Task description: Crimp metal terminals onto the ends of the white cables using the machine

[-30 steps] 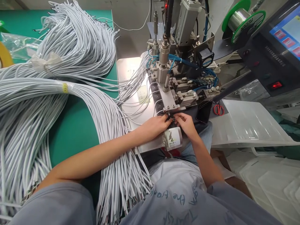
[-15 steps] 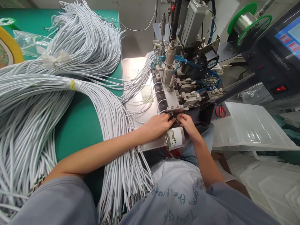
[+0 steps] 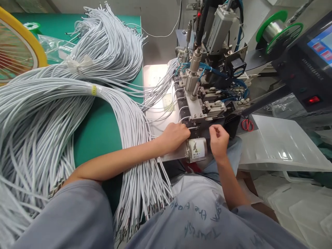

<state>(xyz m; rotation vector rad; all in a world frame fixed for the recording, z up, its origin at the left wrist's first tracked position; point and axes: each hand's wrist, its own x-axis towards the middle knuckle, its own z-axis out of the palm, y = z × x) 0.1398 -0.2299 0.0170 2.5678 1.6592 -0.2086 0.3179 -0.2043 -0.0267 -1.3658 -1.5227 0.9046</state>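
Note:
My left hand is curled at the front end of the machine's cable row, left of a small labelled canister. Its fingertips are hidden, so what it grips cannot be made out. My right hand is closed in a pinch to the right of the canister, apart from the machine; anything between its fingers is too small to see. A white cable runs into the front of the machine just above my left knuckles. White cables lie in a yellow-tagged bundle under my left forearm.
Another tied cable bundle lies on the green mat. A yellow-rimmed fan stands at the left. Red scissors, a solder wire spool, a control screen and a white plastic sheet are on the right.
My hands have come apart: the right moved away to the right, off the machine's front, and the left curled up. A cable end now shows in the front slot. The view has shifted slightly.

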